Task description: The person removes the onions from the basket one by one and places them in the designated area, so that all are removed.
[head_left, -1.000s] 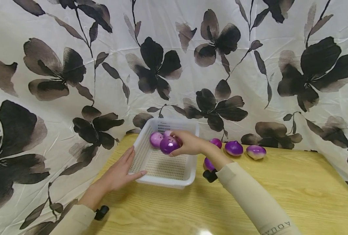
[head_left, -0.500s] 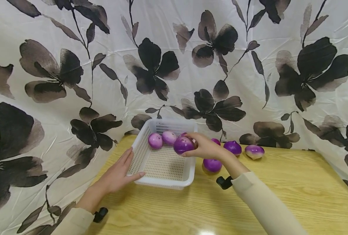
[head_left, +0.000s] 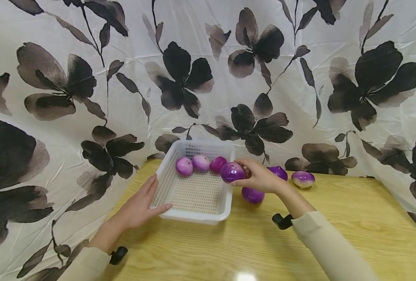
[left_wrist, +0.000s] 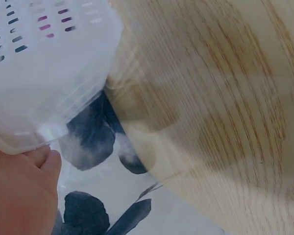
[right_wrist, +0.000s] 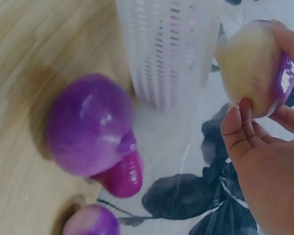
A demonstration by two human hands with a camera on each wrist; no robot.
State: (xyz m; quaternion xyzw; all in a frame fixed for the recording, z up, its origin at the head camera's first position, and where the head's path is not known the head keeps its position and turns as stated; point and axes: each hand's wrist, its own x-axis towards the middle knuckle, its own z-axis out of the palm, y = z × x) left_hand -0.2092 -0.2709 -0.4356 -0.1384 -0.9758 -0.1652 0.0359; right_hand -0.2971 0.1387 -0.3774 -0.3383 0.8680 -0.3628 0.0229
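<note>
White cloth with big dark flowers hangs behind and at the left of a light wooden table and fills the upper part of the frame. On the table, a little left of the centre of the head view, stands a white plastic basket with many small holes. Inside it, along the far wall, lie three purple onions in a row: a pale one at the left, a pale one in the middle and a darker one at the right.

The right hand holds a fourth purple onion above the right rim of the basket, the fingers curled around it from the right side. In the right wrist view this held onion shows its pale underside between the thumb and the fingers.

On the table at the right of the basket lie three more onions: one just under the right hand, near the basket wall, one partly hidden behind the hand, and one further right with a whitish lower half. So I count seven onions in all.

The left hand rests against the near left corner of the basket, with straight fingers along the side and the thumb on the front rim.
</note>
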